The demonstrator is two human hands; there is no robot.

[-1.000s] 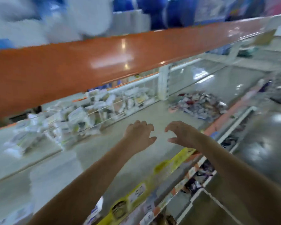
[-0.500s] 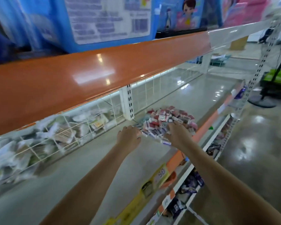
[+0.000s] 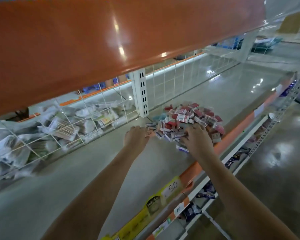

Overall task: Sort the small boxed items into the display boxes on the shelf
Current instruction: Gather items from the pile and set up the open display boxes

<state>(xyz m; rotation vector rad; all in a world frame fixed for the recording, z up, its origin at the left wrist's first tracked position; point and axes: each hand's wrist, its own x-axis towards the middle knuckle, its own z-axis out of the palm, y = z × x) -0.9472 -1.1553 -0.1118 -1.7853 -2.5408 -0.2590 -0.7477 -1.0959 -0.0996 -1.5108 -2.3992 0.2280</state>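
Observation:
A loose heap of small red-and-white boxes lies on the pale shelf, right of a white slotted upright. My right hand lies palm down on the near edge of the heap, fingers spread over several boxes. My left hand reaches flat along the shelf, its fingertips at the heap's left edge beside a small box. No display boxes show in this view.
An orange shelf overhangs close above. A white wire divider fences off bagged goods on the left. The white upright stands behind the heap. Yellow price tags line the front edge; a lower shelf holds packets.
The view has dropped and closed in on the heap. Both hands reached farther forward; my right hand now spreads over the near boxes and my left hand lies at the heap's left edge.

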